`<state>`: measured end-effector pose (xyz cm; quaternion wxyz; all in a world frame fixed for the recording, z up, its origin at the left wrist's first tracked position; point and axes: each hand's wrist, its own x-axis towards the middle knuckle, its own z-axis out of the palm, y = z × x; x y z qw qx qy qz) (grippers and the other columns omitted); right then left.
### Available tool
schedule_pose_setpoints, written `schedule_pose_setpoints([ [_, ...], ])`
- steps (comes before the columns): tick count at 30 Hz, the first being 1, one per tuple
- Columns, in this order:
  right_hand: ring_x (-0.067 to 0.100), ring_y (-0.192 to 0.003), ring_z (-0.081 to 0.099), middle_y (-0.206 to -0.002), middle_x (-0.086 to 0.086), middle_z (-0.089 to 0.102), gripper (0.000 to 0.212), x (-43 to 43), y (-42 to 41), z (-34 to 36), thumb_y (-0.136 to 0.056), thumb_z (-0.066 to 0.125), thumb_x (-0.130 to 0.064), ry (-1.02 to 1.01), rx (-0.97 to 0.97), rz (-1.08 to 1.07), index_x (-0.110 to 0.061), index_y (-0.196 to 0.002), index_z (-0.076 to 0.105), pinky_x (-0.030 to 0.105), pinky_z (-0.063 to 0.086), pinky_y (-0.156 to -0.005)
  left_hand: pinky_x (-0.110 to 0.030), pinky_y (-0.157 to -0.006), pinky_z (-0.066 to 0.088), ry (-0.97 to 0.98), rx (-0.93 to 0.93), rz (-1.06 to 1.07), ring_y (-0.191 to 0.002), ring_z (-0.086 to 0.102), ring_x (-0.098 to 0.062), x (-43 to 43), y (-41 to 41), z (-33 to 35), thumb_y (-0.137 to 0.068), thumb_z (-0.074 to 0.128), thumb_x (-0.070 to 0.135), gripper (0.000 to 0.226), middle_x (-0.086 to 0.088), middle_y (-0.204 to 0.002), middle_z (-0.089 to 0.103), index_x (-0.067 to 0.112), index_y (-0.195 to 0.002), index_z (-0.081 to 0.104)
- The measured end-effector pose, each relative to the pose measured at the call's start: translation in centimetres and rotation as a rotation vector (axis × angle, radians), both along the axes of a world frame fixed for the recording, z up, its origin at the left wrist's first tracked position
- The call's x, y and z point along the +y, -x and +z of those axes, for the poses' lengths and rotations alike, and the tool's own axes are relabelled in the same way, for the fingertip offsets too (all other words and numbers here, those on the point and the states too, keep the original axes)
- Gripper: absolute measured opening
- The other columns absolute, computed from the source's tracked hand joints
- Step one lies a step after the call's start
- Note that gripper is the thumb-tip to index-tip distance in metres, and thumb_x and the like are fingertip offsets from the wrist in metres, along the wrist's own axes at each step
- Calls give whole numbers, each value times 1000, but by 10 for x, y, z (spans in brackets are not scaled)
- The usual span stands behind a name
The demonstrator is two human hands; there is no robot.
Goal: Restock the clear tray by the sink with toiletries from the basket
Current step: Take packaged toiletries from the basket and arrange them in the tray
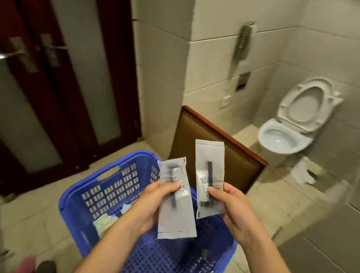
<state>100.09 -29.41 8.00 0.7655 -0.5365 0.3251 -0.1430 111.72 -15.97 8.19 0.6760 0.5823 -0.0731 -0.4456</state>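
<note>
Fingers of left hand (152, 203) around left sachet (176, 223); of right hand (235, 214) around right sachet (208, 163)

Two packets up in the air here: a flat frosted-white plastic sachet (172, 213), dark slim item showing through, top leaning left, pinched by the left hand (154, 204). Just beside it, apart, the second matching sachet (210, 163) stands nearly upright in the right hand (233, 212). Below both sits the blue perforated plastic basket (108, 186), pale packets (106, 220) at its left side.

Both raised — left hand (154, 204) and right hand (235, 212) seemingly pinch sachets (209, 160)
</note>
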Motion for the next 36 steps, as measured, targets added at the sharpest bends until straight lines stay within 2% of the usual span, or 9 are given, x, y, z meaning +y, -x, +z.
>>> schedule_pose_setpoints([
  [4, 17, -73, 69, -82, 5, 75, 17, 33, 62, 1, -89, 52, 1, -70, -35, -208, -8, -93, 66, 32, 55, -71, -29, -61, 55, 4, -37, -232, -64, 68, -15, 15, 38, 6, -90, 57, 13, 5, -1, -72, 72, 13, -89, 62],
  [10, 14, -63, 69, -78, 4, 74, 23, 76, 170, 0, -83, 52, 9, -57, -55, -475, -7, -93, 65, 24, 55, -56, -34, -69, 52, -28, -20, -500, -64, 67, -17, 14, 120, 3, -89, 57, 12, 6, -3, -74, 72, 13, -87, 63],
  [13, 15, -60, 67, -75, 6, 72, 21, 93, 230, 6, -82, 54, 10, -25, -30, -634, -7, -87, 65, 24, 55, -54, -38, -75, 51, -63, 0, -621, -76, 63, -26, 4, 171, 3, -87, 59, 12, 3, -13, -88, 67, 11, -87, 62],
  [16, 18, -65, 68, -79, 8, 73, 19, 110, 295, 13, -83, 57, 7, 8, 5, -799, -8, -88, 66, 29, 55, -62, -44, -83, 50, -73, -10, -760, -86, 60, -30, -5, 227, 4, -85, 61, 15, 13, -16, -95, 64, 10, -97, 63],
  [20, 18, -70, 69, -81, 7, 73, 18, 142, 375, 8, -84, 58, 5, -5, 32, -1026, -9, -89, 66, 29, 55, -66, -25, -58, 50, -42, -27, -944, -61, 63, -15, -5, 301, -2, -87, 57, 16, 5, -2, -72, 68, 14, -88, 62],
  [27, 28, -85, 67, -96, 15, 71, 18, 229, 501, -12, -85, 57, 5, -127, 49, -1341, -3, -101, 64, 40, 53, -82, -33, -66, 49, -72, -68, -1233, -74, 64, -21, 23, 439, -13, -88, 58, 17, 6, -5, -80, 70, 13, -91, 61],
  [29, 27, -79, 68, -89, 14, 71, 21, 260, 542, -17, -85, 56, 6, -148, 56, -1421, 1, -104, 63, 38, 55, -78, -32, -65, 50, -83, -66, -1325, -73, 64, -21, 38, 487, -16, -88, 57, 16, 6, -6, -82, 70, 13, -91, 62],
  [32, 22, -69, 68, -83, 11, 71, 19, 312, 603, -23, -85, 55, 6, -181, 90, -1522, -2, -101, 64, 29, 54, -61, -28, -57, 52, -114, -42, -1435, -61, 63, -18, 67, 559, -23, -89, 55, 13, 8, -6, -73, 68, 12, -84, 61],
  [36, 27, -75, 66, -85, 11, 72, 21, 380, 677, -40, -84, 58, 5, -240, 140, -1688, -3, -103, 64, 36, 53, -73, -30, -60, 49, -132, -61, -1616, -58, 63, -18, 112, 650, -34, -89, 56, 12, 9, -6, -69, 69, 11, -81, 62],
])
